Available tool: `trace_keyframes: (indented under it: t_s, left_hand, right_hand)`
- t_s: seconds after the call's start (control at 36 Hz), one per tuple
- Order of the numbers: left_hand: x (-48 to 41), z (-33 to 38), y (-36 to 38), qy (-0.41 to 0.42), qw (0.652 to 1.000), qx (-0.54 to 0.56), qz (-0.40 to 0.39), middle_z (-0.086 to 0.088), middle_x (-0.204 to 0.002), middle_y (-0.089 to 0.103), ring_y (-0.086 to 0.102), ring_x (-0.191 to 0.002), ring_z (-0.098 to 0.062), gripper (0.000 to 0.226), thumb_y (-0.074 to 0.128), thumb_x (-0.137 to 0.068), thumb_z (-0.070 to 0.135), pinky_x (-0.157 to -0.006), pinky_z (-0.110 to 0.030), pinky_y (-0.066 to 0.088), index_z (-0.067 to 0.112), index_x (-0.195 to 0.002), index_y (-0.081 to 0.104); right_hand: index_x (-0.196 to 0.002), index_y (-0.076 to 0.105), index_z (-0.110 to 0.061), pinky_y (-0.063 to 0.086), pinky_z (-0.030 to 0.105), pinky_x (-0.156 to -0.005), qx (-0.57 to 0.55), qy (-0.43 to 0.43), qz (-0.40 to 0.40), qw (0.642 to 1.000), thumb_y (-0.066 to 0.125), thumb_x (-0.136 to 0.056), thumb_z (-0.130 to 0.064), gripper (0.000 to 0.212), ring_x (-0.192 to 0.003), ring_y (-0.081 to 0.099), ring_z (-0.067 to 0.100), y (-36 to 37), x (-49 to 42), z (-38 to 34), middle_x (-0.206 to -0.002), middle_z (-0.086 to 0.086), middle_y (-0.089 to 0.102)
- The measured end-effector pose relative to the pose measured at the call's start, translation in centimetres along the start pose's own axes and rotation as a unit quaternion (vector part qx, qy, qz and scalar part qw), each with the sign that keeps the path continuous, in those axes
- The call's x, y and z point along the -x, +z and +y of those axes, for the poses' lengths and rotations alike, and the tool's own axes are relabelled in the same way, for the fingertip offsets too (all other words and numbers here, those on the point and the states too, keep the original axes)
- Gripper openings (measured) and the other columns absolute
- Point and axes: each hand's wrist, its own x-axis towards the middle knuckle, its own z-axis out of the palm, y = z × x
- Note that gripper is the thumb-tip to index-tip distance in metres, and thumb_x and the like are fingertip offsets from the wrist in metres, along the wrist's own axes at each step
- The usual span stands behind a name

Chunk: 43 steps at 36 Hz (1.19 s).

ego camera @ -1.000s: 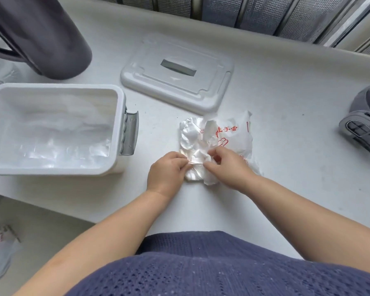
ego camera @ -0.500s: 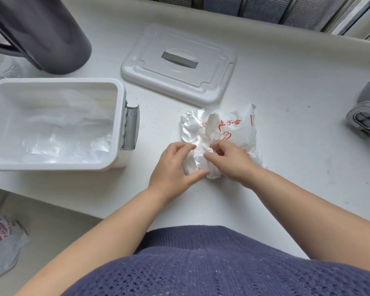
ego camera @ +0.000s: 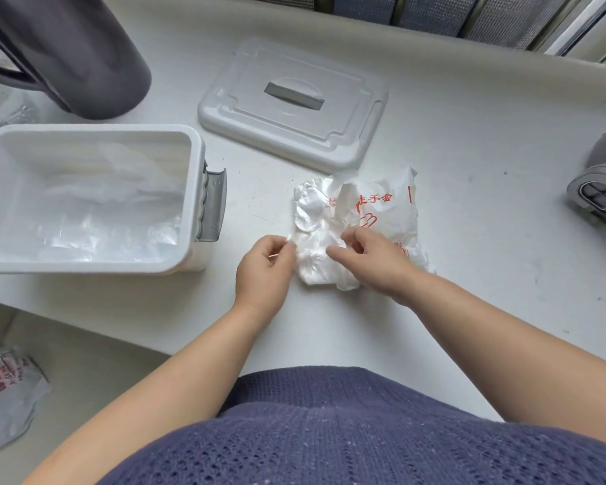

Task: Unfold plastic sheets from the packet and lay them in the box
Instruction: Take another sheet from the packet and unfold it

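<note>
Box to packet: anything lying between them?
Nothing: in the head view, bare table runs from the box and its grey latch to the packet. The left hand sits just nearer the person.

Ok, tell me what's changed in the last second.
The left hand let go briefly, then pinched a sheet edge at the left of the plastic sheets, drawing away from the right hand, which still grips the wad. The packet, box and lid stayed put.
</note>
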Motion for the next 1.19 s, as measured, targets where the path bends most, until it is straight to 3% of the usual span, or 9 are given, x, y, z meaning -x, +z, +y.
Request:
trace_keyframes:
  t_s: [0.11,0.25,0.36,0.53,0.78,0.86,0.92,1.06,1.19]
  left_hand:
    - [0.1,0.7,0.3,-0.093,0.980,0.173,0.025,-0.003,-0.088,0.064,0.062,-0.078,-0.011,0.013,0.051,-0.097,0.009,-0.071,-0.022,0.054,0.011,-0.085,0.057]
    - [0.4,2.0,0.4,-0.059,0.976,0.207,0.013,-0.003,-0.088,0.064,0.064,-0.090,-0.020,0.017,0.043,-0.102,0.013,-0.083,-0.035,0.056,0.013,-0.086,0.051]
    - [0.7,2.8,0.2,-0.045,0.966,0.254,-0.004,-0.004,-0.082,0.060,0.065,-0.076,-0.013,0.017,0.038,-0.103,0.009,-0.072,-0.026,0.057,0.012,-0.089,0.048]
    - [0.8,3.7,-0.7,-0.014,0.964,0.265,-0.018,0.004,-0.069,0.062,0.065,-0.069,-0.010,0.019,0.037,-0.103,0.008,-0.071,-0.025,0.055,0.012,-0.087,0.047]
    - [0.2,8.7,-4.1,0.081,0.924,0.373,0.023,0.001,-0.072,0.059,0.064,-0.066,-0.013,0.022,0.034,-0.103,0.009,-0.069,-0.029,0.056,0.014,-0.085,0.045]
    - [-0.3,9.9,-6.2,0.075,0.886,0.458,0.011,-0.005,-0.076,0.057,0.064,-0.066,-0.016,0.024,0.033,-0.104,0.009,-0.068,-0.031,0.057,0.013,-0.084,0.046]
    - [-0.7,10.3,-7.3,0.066,0.864,0.498,-0.008,-0.006,-0.075,0.060,0.064,-0.068,-0.018,0.026,0.031,-0.104,0.010,-0.072,-0.034,0.057,0.012,-0.084,0.047]
    - [-1.2,9.7,-9.7,0.017,0.830,0.556,-0.045,-0.006,-0.074,0.052,0.063,-0.071,-0.019,0.031,0.029,-0.103,0.004,-0.074,-0.033,0.058,0.014,-0.079,0.045]
    - [-0.5,9.3,-12.0,-0.018,0.785,0.617,-0.054,-0.008,-0.063,0.059,0.065,-0.056,-0.016,0.032,0.028,-0.100,-0.001,-0.054,-0.028,0.057,0.005,-0.077,0.050]
  right_hand:
    - [-0.133,0.045,-0.016,0.037,0.032,-0.102,0.050,-0.002,0.004,0.999,0.063,-0.081,-0.053,0.067,-0.120,0.045,0.017,0.3,0.4,-0.5,-0.129,0.001,0.046]
    - [-0.133,0.041,-0.015,0.039,0.039,-0.101,0.118,0.023,0.042,0.992,0.062,-0.071,-0.067,0.084,-0.122,0.045,0.025,0.9,0.6,-1.3,-0.131,0.006,0.045]
    - [-0.128,0.041,-0.015,0.039,0.045,-0.100,0.127,0.032,0.070,0.989,0.056,-0.065,-0.078,0.091,-0.121,0.045,0.028,1.6,1.1,-2.2,-0.128,0.007,0.044]
    - [-0.124,0.041,-0.014,0.038,0.041,-0.098,0.172,0.020,0.100,0.980,0.063,-0.077,-0.045,0.060,-0.120,0.045,0.031,1.7,1.1,-2.5,-0.128,0.009,0.044]
    - [-0.125,0.043,-0.014,0.038,0.038,-0.097,0.098,0.018,0.125,0.987,0.059,-0.085,-0.037,0.049,-0.117,0.046,0.028,1.0,0.8,-3.7,-0.128,0.007,0.044]
    - [-0.094,0.053,-0.019,0.035,0.024,-0.078,-0.057,-0.078,0.196,0.976,0.053,-0.091,-0.032,0.013,-0.094,0.053,0.012,0.8,1.9,-6.3,-0.099,-0.006,0.056]
    - [-0.072,0.046,-0.019,0.034,0.024,-0.067,-0.157,-0.094,0.215,0.959,0.050,-0.094,-0.034,0.027,-0.072,0.051,0.009,0.7,2.5,-8.3,-0.074,-0.008,0.053]
    - [-0.114,0.048,-0.017,0.046,0.028,-0.050,-0.362,0.050,0.010,0.931,0.038,-0.091,-0.062,0.052,-0.066,0.054,0.020,1.0,2.8,-12.5,-0.089,0.011,0.059]
    - [-0.139,0.035,-0.016,0.053,0.030,-0.058,-0.355,0.061,-0.095,0.928,0.064,-0.082,-0.051,0.073,-0.082,0.053,0.023,3.3,2.9,-14.6,-0.119,0.011,0.050]
